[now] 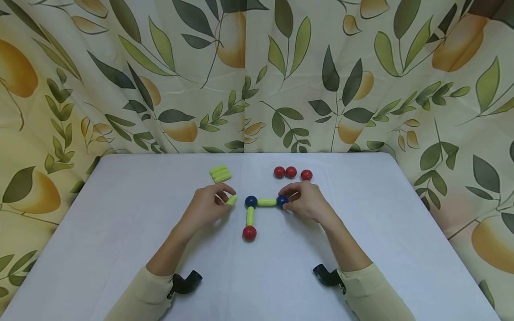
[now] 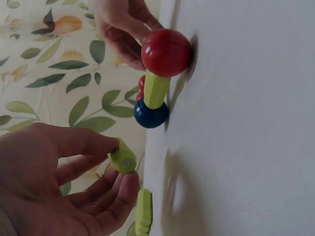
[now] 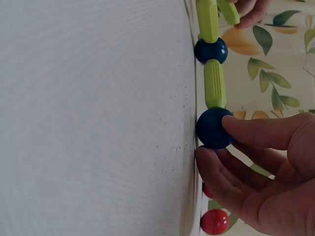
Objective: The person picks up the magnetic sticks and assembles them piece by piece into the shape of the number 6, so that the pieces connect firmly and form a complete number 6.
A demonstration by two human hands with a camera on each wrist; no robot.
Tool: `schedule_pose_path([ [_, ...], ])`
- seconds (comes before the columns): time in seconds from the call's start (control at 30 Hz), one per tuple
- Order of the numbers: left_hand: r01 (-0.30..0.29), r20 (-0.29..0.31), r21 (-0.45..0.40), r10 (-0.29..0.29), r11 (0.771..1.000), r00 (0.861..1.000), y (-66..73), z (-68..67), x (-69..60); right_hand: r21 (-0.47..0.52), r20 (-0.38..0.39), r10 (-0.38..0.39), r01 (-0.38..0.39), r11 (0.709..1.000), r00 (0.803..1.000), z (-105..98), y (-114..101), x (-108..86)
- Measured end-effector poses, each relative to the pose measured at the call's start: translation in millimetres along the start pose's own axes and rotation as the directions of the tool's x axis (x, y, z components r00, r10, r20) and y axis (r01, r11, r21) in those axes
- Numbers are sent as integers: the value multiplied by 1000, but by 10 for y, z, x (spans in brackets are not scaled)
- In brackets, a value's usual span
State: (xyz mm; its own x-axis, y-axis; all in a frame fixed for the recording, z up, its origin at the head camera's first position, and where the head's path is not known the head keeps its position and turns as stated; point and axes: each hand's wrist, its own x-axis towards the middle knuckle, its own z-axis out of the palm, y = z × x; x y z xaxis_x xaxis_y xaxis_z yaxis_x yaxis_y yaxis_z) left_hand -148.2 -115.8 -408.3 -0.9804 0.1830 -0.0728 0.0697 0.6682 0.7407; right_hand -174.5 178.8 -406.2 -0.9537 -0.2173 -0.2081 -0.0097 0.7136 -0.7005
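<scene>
My left hand (image 1: 209, 203) pinches a light green rod (image 2: 123, 157) between thumb and fingertips, above the table and left of a small joined figure. That figure has a blue ball (image 1: 250, 202) at its corner. From it one green rod (image 1: 250, 216) runs toward me to a red ball (image 1: 249, 233). Another green rod (image 1: 267, 202) runs right to a second blue ball (image 3: 214, 128). Thumb and fingers of my right hand (image 1: 307, 201) hold this second ball, which still touches its rod.
Several spare green rods (image 1: 220, 174) lie side by side at the back, behind my left hand. Beyond my right hand sit three loose red balls (image 1: 291, 172) near the table's (image 1: 345, 165) far edge. A patterned curtain (image 1: 289, 102) hangs behind it.
</scene>
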Motion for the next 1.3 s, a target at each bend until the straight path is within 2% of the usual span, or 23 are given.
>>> schedule_pose_path([
  [0.23,39,34,-88,-36,995,999,34,20,-166,1,-2,-4,4,1000,1000,0,-6,-7],
  [0.5,92,82,-219,-75,971,994,62,65,-323,7,-2,-11,11,1000,1000,12,8,-3],
  [0.87,167,165,-386,-111,907,980,123,186,-492,1,-3,-10,10,1000,1000,-1,14,-5],
  [1.1,210,216,-452,-122,867,969,171,277,-582,-3,-4,-11,11,1000,1000,2,12,-3],
  [1.23,234,230,-452,-141,861,963,177,326,-620,-1,-4,-6,6,1000,1000,1,6,-8],
  [1.3,237,231,-443,-145,865,962,183,348,-640,0,-3,-7,7,1000,1000,-1,3,-11],
])
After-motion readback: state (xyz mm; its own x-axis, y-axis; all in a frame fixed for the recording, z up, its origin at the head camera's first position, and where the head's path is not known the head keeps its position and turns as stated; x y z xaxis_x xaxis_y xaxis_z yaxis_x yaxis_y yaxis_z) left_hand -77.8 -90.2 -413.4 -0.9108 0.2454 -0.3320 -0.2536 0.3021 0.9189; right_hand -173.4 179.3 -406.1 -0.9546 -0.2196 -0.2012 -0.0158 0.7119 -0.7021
